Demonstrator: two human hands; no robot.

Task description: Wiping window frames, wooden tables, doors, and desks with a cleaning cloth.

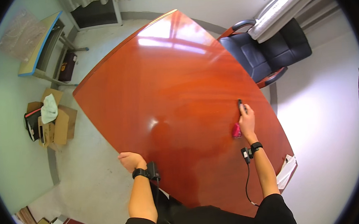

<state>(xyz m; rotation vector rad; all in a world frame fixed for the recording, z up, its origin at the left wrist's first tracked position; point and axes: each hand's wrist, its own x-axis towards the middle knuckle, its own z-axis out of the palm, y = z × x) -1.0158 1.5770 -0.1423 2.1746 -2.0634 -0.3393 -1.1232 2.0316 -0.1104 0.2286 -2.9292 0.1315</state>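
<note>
My right hand is over the right side of a glossy reddish-brown wooden table. Its fingers close around a slim black object, whose far end sticks out past them; its exact kind is not clear. Just left of that hand lies a small shiny pink item, partly covered by it. My left hand is curled at the table's near-left edge. Its fingertips are hidden, so whether they grip the edge does not show. Both wrists wear black straps with small cabled devices.
A black armchair stands against the far right side. White papers lie at the table's right corner. On the floor to the left are an open cardboard box holding things and a small desk with a dark box beneath.
</note>
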